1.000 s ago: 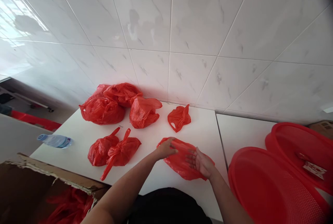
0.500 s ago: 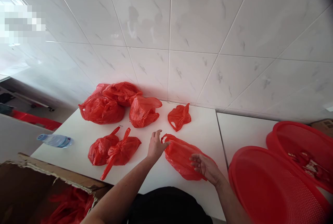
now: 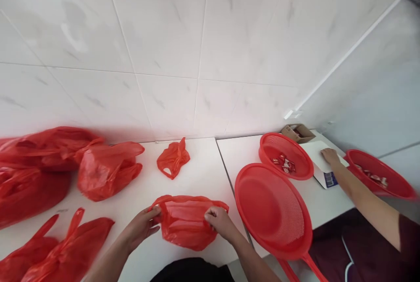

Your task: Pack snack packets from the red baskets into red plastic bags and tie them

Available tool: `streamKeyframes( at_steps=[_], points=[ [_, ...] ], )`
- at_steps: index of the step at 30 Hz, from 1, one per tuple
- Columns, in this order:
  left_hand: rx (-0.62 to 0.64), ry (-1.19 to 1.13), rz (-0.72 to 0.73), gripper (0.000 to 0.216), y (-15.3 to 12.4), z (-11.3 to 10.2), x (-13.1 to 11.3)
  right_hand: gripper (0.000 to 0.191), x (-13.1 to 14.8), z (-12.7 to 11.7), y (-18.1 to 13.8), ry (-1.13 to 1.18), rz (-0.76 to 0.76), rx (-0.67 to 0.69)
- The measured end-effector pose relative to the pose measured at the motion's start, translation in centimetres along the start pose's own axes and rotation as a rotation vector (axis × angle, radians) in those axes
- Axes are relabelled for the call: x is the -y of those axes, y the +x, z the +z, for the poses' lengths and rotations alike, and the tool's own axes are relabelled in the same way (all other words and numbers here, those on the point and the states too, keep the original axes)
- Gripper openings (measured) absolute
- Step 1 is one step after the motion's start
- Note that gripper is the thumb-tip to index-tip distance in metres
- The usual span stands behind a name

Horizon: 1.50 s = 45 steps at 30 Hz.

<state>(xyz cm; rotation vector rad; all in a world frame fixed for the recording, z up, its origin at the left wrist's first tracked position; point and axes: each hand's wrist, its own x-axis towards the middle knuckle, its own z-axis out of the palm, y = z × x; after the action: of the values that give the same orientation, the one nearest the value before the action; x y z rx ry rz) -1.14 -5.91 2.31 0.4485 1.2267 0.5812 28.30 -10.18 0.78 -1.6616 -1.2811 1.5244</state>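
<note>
A thin red plastic bag (image 3: 183,225) lies on the white table right in front of me, its mouth spread toward me. At its left corner my left hand (image 3: 142,227) pinches the edge between thumb and fingers. My right hand (image 3: 221,223) is closed on the rim near the right corner, with the fingertips curled over the film. What the bag holds, if anything, cannot be made out. Beyond it sits a small crumpled red bag (image 3: 173,158). Tied, filled red bags (image 3: 70,249) stand at the near left.
Larger red bags (image 3: 106,170) fill the back left by the tiled wall. To my right are a red mesh basket (image 3: 262,207) and a red basket (image 3: 285,155) holding small wrapped pieces. A co-worker's hand (image 3: 330,157) rests on a white box (image 3: 316,155); another red basket (image 3: 377,168) stands beyond.
The view has swung right, bringing the co-worker and more baskets into sight. My hands, open beside the bag before, now grip its edges at both sides.
</note>
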Motion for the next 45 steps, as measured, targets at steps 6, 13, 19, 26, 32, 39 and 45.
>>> streamKeyframes(
  at_steps=[6,13,19,26,32,39,45],
  points=[
    [0.267,-0.093,-0.013,0.02,-2.2,-0.3,0.4,0.015,-2.4,-0.8,-1.4,-0.001,0.103,-0.001],
    [0.046,-0.513,0.095,0.021,-1.0,0.6,1.0,0.017,-4.7,0.8,-1.6,-0.238,0.063,-0.067],
    [-0.131,-0.491,0.105,0.026,-0.9,1.2,1.0,0.023,-3.2,0.0,-0.6,-0.268,-0.009,-0.181],
    [-0.006,0.238,0.087,0.028,-2.3,1.3,1.2,0.02,-0.3,-1.5,1.0,-0.189,-0.105,-0.241],
    [0.019,0.053,0.036,0.028,-2.3,2.0,1.8,0.024,1.2,-2.0,-0.4,-0.051,-0.194,-0.23],
    [-0.246,-0.311,0.095,0.011,-0.5,1.7,2.1,0.026,1.9,-4.1,-2.4,-0.054,-0.189,-0.306],
    [-0.301,-0.368,0.102,0.01,0.5,2.2,2.3,0.026,2.7,-4.3,-3.6,-0.072,-0.214,-0.288]
  ],
)
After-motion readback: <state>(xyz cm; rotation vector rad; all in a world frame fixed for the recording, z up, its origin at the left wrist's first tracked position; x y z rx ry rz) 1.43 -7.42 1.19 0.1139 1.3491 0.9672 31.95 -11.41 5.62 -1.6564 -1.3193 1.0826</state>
